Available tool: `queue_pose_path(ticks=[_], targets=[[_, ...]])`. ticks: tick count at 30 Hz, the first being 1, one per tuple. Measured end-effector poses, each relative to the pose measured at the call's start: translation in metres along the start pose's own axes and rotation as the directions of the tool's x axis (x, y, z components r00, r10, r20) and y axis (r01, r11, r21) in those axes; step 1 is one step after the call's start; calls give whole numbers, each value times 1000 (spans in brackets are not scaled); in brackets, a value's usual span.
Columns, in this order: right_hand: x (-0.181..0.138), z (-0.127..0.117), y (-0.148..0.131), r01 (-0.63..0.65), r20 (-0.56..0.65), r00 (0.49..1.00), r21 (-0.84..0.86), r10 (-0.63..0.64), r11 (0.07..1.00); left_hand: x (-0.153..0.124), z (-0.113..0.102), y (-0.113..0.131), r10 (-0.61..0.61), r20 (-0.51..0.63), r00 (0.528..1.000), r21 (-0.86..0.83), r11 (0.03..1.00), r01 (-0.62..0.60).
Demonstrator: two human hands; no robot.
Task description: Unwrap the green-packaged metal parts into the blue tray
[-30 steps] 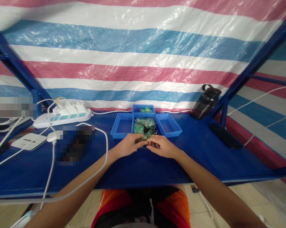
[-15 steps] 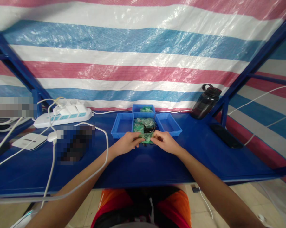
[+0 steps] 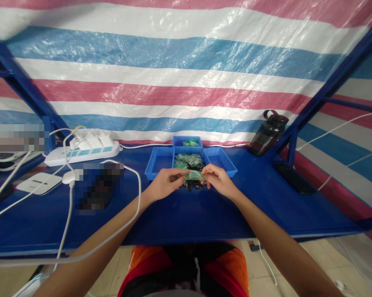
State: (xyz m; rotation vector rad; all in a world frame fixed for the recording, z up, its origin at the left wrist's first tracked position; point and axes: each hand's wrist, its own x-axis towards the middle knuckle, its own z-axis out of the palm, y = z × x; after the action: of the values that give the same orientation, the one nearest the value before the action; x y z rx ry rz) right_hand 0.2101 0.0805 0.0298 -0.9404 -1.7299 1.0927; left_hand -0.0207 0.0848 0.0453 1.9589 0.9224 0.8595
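Here | green packet [image 3: 194, 176] midway | left hand [image 3: 165, 184] pinches its left end | right hand [image 3: 220, 180] its right

1. Left hand [image 3: 165, 183], right hand [image 3: 220, 180]: bare, forearms [image 3: 111, 237] too.
2. Lower garment [image 3: 173, 262]: orange outer panels, red inboard, black centre.
3. White drawstring [image 3: 197, 268], front centre, end loose.
4. Thin white line [image 3: 131, 263] on left orange panel.
5. Grey curved edge [image 3: 173, 294] at bottom of view, partly cut off; can't tell which garment.

both forearms reach forward and inward, the hands [image 3: 168, 183] near each other, fingers [image 3: 180, 180] pinched.
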Motion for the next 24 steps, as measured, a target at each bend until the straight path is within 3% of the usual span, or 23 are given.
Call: queue_pose_path(ticks=[5,11,18,24], targets=[[-2,-2,-2,13,48,999,-17,-12,1000,4,2,-5,-36,-30,999,-81,996,34],[-1,2,2,53,15,999,-233,-51,971,8,8,-18,-92,-47,995,-226,971,79],[0,3,0,88,66,996,-383,-67,920,4,11,-13,16,-99,995,-118,993,-27],[-4,10,-8,48,260,966,-194,5,980,-1,12,-2,149,-69,986,42,988,-147]])
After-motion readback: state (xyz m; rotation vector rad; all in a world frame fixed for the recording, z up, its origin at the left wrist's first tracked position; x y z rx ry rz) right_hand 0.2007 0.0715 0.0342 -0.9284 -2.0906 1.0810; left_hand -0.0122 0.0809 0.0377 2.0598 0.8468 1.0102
